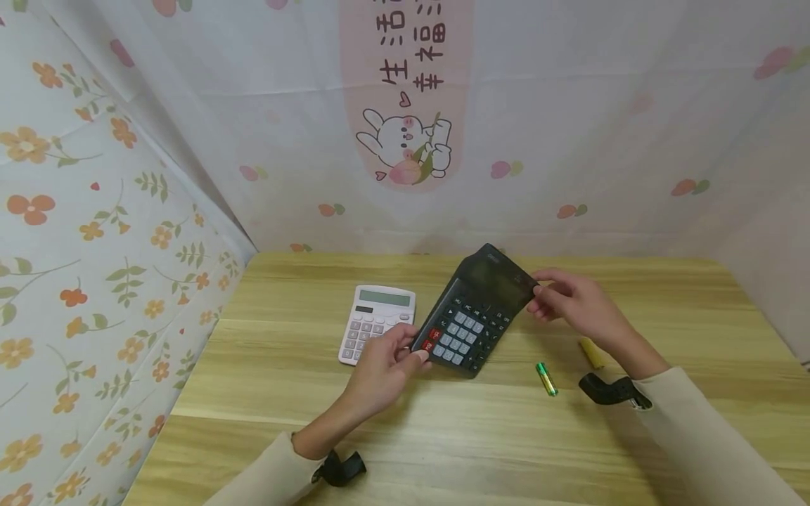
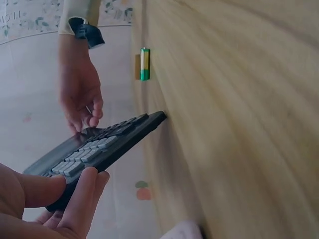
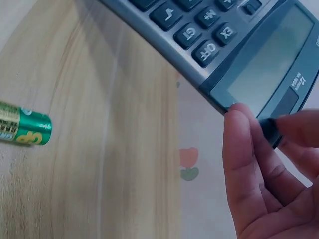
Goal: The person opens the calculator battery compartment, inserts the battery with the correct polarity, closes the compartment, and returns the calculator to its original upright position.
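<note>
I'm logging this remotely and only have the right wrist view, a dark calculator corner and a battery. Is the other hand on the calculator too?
Observer: Yes, the left hand holds the black calculator's keypad end; the right hand pinches the display end.
Operator: Anything else on the table?
Observer: A white calculator lies flat just left of the black one.
Operator: Only one battery?
Observer: Beside the green battery lies a yellowish cylinder, perhaps a second one.

The black calculator [image 3: 219,55] shows keys marked "GT", "EX" and "M+" at the top of the right-wrist view, the green battery [image 3: 25,130] at left reads "GP", and the wall banner [image 1: 411,49] bears "生活" and "幸福".
</note>
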Tool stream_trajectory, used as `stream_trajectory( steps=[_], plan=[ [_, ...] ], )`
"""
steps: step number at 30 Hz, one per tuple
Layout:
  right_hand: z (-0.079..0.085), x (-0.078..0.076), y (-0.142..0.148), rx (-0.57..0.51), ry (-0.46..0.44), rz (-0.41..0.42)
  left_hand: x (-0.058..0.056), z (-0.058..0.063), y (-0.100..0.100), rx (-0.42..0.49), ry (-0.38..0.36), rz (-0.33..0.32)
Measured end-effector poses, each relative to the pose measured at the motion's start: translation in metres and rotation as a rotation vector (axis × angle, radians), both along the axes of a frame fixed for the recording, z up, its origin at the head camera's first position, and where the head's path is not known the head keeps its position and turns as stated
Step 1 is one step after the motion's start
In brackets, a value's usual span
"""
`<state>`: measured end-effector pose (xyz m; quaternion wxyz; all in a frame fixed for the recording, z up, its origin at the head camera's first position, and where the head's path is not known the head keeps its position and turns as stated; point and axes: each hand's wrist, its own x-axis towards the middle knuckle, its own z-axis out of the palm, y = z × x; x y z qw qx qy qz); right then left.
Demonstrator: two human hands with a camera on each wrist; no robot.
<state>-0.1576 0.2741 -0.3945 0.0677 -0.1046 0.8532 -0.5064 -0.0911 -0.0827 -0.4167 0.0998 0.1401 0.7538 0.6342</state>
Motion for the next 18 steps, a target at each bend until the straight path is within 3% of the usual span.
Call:
stream_trajectory(
  steps=[5, 11, 18],
  plan=[
    [0.0061, 0.0025, -0.0001, -0.121, -0.061, -0.003, -0.0009, 0.0046, 0.0012, -0.088, 0.153, 0.004],
    [0.0101, 0.0052, -0.0028, -0.19, -0.087, -0.011, -0.0015, 0.0096, 0.0015, -0.258, 0.357, 0.022],
    [0.009, 0.0068, -0.0032, -0.217, -0.087, 0.001, -0.0039, 0.0086, 0.0011, -0.286, 0.514, 0.0]
  ],
)
